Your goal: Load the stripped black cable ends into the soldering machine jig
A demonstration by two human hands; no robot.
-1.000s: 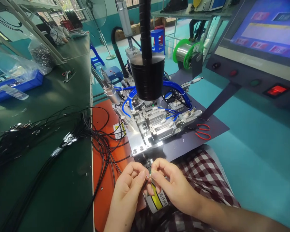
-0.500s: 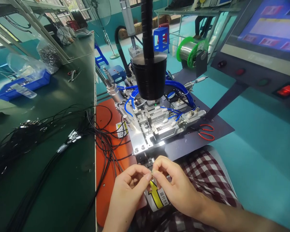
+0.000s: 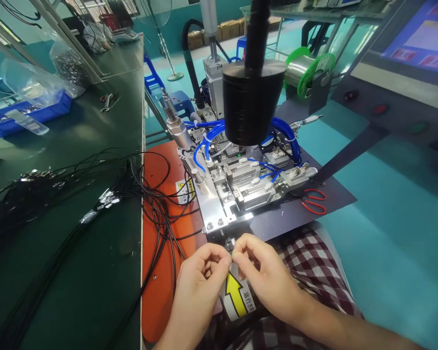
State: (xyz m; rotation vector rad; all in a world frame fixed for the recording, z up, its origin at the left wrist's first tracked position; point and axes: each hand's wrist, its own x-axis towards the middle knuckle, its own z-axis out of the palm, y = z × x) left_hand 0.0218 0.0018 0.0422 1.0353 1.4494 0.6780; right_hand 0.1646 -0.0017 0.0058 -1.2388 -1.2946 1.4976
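My left hand and my right hand meet fingertip to fingertip in front of the machine. Both are pinched closed; whatever sits between the fingers is too small or hidden to name. Just below the fingertips lies a white label with a yellow arrow. Black cables run in loops over the orange board to the left of my hands. Behind my fingertips is the machine's front edge, with a bright metal plate.
A dark green bench on the left carries bundled cables and a blue bin. A black suction nozzle hangs over the machine. Red-handled cutters lie right of it. A solder wire spool and a control panel stand further right.
The camera view has shifted slightly, so the nozzle and panel appear further right. Both hands remain pinched together in nearly the same place, and more of the yellow arrow shows.
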